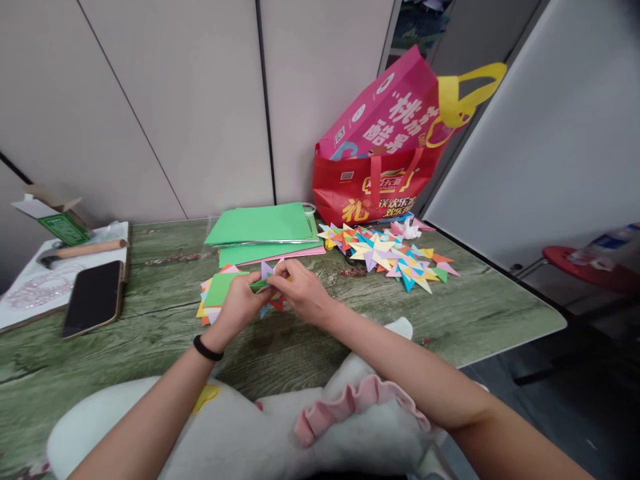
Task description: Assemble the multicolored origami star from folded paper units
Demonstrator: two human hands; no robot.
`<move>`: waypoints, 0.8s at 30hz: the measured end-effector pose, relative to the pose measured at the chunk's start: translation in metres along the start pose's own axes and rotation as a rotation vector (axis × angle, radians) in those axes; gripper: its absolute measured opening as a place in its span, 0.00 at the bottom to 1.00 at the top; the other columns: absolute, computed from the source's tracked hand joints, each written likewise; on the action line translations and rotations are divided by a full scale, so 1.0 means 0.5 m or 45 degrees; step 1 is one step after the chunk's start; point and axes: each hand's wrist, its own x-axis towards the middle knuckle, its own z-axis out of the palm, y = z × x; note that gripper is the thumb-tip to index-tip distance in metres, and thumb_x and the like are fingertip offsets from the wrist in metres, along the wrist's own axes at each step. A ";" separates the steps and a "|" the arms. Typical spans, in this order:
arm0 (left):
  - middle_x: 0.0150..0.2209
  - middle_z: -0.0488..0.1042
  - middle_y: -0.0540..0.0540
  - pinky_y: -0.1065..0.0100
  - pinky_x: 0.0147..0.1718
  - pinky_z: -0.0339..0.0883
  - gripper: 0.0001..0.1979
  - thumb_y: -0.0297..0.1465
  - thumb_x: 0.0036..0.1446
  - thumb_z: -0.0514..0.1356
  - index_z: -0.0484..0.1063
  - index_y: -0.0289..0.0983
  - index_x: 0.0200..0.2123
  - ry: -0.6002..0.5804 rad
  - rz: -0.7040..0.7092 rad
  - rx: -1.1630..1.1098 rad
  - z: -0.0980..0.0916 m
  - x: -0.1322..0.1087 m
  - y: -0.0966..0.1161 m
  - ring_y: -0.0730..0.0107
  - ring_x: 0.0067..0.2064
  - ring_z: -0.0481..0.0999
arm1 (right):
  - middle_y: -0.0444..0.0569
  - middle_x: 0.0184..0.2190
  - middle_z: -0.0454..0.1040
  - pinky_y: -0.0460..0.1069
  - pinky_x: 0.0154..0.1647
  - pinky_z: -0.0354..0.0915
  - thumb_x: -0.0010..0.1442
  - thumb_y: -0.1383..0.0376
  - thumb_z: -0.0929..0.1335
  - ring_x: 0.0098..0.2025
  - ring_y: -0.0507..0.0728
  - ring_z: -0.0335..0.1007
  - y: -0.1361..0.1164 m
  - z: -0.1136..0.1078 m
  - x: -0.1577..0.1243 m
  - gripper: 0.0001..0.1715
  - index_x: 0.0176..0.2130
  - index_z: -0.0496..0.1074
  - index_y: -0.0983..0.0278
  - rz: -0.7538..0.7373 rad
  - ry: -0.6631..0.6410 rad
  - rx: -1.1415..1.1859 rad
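Between my two hands is a small folded paper piece (266, 271), with purple and green parts showing. My left hand (239, 298) pinches its left side, and my right hand (301, 288) grips it from the right with bent fingers. Part of the piece is hidden behind the fingers. Under and beside my left hand lies a stack of coloured paper squares (220, 291), green on top. Some blue and red folded paper shows below the hands. To the right is a heap of multicoloured folded paper stars (376, 251).
Green paper sheets (267, 224) lie at the table's back. Behind the stars stands a red bag (350, 190) holding a pink bag (400, 107). On the left are a phone (94, 300), a wooden-handled tool (93, 249) and a green box (67, 229). A plush toy (270, 433) fills the near edge.
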 end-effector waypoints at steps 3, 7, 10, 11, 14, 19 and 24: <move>0.28 0.79 0.48 0.69 0.28 0.67 0.11 0.30 0.43 0.61 0.77 0.33 0.32 0.017 0.005 0.009 -0.002 0.000 -0.002 0.64 0.30 0.74 | 0.52 0.37 0.65 0.48 0.39 0.63 0.62 0.71 0.60 0.40 0.55 0.59 0.001 0.002 0.000 0.12 0.40 0.71 0.66 -0.044 0.055 0.022; 0.34 0.80 0.46 0.67 0.32 0.68 0.14 0.30 0.44 0.60 0.76 0.33 0.37 0.033 0.028 0.018 -0.001 0.000 -0.004 0.61 0.34 0.75 | 0.53 0.36 0.66 0.49 0.40 0.63 0.62 0.71 0.60 0.40 0.56 0.59 0.000 0.003 0.001 0.11 0.39 0.72 0.67 -0.085 0.089 0.033; 0.39 0.79 0.44 0.65 0.38 0.68 0.17 0.30 0.44 0.60 0.74 0.33 0.40 0.042 0.026 0.043 0.000 -0.001 -0.004 0.59 0.38 0.76 | 0.53 0.37 0.66 0.49 0.40 0.64 0.63 0.70 0.60 0.41 0.56 0.59 0.002 0.004 0.002 0.11 0.38 0.72 0.66 -0.096 0.099 0.042; 0.40 0.79 0.43 0.64 0.39 0.68 0.17 0.30 0.44 0.59 0.74 0.32 0.41 0.045 0.024 0.057 0.001 -0.001 -0.004 0.59 0.39 0.75 | 0.52 0.37 0.66 0.49 0.40 0.64 0.63 0.70 0.60 0.42 0.56 0.59 0.002 0.004 0.002 0.11 0.37 0.72 0.65 -0.101 0.103 0.049; 0.42 0.77 0.41 0.63 0.41 0.67 0.19 0.29 0.45 0.58 0.72 0.31 0.43 0.035 0.012 0.113 0.001 -0.002 -0.005 0.58 0.41 0.75 | 0.52 0.37 0.67 0.50 0.40 0.64 0.64 0.69 0.59 0.42 0.56 0.60 0.006 0.008 0.001 0.12 0.36 0.71 0.64 -0.138 0.135 0.061; 0.43 0.77 0.43 0.61 0.44 0.66 0.21 0.28 0.45 0.58 0.71 0.33 0.45 0.060 0.019 0.226 0.002 -0.003 -0.010 0.58 0.43 0.74 | 0.53 0.35 0.70 0.50 0.40 0.65 0.64 0.69 0.59 0.41 0.56 0.60 0.011 0.013 0.002 0.12 0.36 0.70 0.66 -0.238 0.244 0.091; 0.46 0.76 0.41 0.60 0.43 0.67 0.22 0.28 0.47 0.58 0.69 0.33 0.49 0.082 0.046 0.239 0.004 -0.005 -0.015 0.59 0.43 0.74 | 0.52 0.35 0.71 0.52 0.43 0.64 0.63 0.70 0.60 0.43 0.56 0.61 0.011 0.018 0.001 0.11 0.36 0.71 0.64 -0.189 0.347 0.176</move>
